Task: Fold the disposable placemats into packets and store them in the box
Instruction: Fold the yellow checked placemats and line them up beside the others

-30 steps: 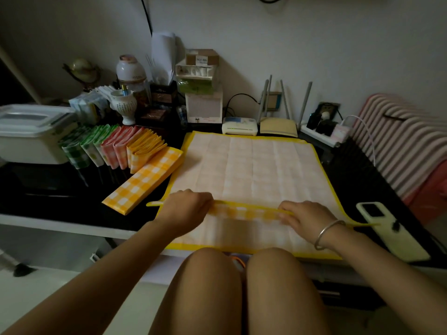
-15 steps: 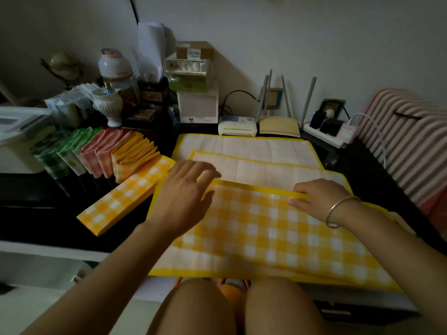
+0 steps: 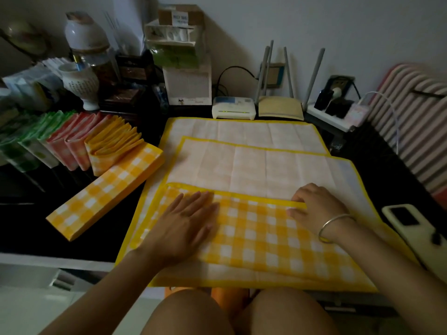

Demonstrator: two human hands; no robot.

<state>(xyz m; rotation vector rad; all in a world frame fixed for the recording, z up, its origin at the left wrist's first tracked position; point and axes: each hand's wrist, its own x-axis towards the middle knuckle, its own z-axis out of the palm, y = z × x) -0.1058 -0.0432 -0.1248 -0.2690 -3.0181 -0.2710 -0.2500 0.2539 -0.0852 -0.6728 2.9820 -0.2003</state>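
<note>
A yellow-bordered placemat [image 3: 254, 165] lies pale side up on the dark desk, with another like it under it. Its near part is folded over, showing yellow check [image 3: 261, 238]. My left hand [image 3: 186, 221] presses flat on the left of that folded flap, fingers straight. My right hand [image 3: 314, 204], with a silver bangle, rests on the flap's far edge at the right, fingertips curled on the yellow border. A folded yellow check packet [image 3: 106, 192] lies to the left. Behind it stand folded yellow [image 3: 113, 143], red [image 3: 72, 143] and green [image 3: 31, 143] packets in a row.
A white phone-like device [image 3: 416, 228] lies at the right edge. Two routers [image 3: 233, 108] and a power strip [image 3: 336, 110] stand at the back. Jars, boxes and a vase [image 3: 79, 85] crowd the back left. A striped cushion [image 3: 411, 122] is at the right. My knees are below the desk edge.
The near edge was lifted and folded away from me, checked side up. Since then my left hand has flattened and slid down onto the flap, and the fold has settled.
</note>
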